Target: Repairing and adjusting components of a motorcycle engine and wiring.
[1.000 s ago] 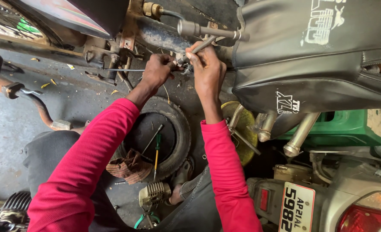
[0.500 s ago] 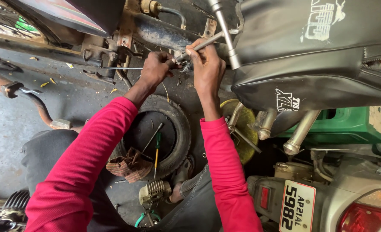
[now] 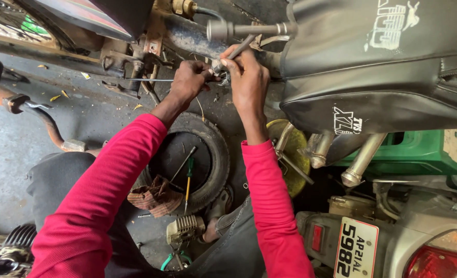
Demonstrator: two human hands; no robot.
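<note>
At twelve o'clock in the view, both hands meet under the frame of a motorbike (image 3: 187,36). One left hand (image 3: 187,82) has its grip closed narrow around a thin wire (image 3: 146,80) that runs out toward nine o'clock. One right hand (image 3: 249,77), just beside it at three o'clock, has its grip pinched on a slim metal rod (image 3: 239,49) that slants up toward one o'clock, and the fingertips of the two hands nearly touch over a small fitting that I cannot make out. Two red sleeves (image 3: 110,190) run down toward six o'clock.

One black seat (image 3: 373,67) fills the space at two o'clock. Below the hands, on the concrete floor (image 3: 12,149), lies one small tyre (image 3: 208,149); inside it rest two tools, a green-handled screwdriver (image 3: 188,180) and a plain dark rod, with one rust-coloured rag (image 3: 155,196) on its rim at seven o'clock. One yellow disc (image 3: 295,149) sits at four o'clock of the tyre, and one green crate (image 3: 414,154) lies farther out at three o'clock. One finned engine part (image 3: 184,229) rests at six o'clock.
</note>
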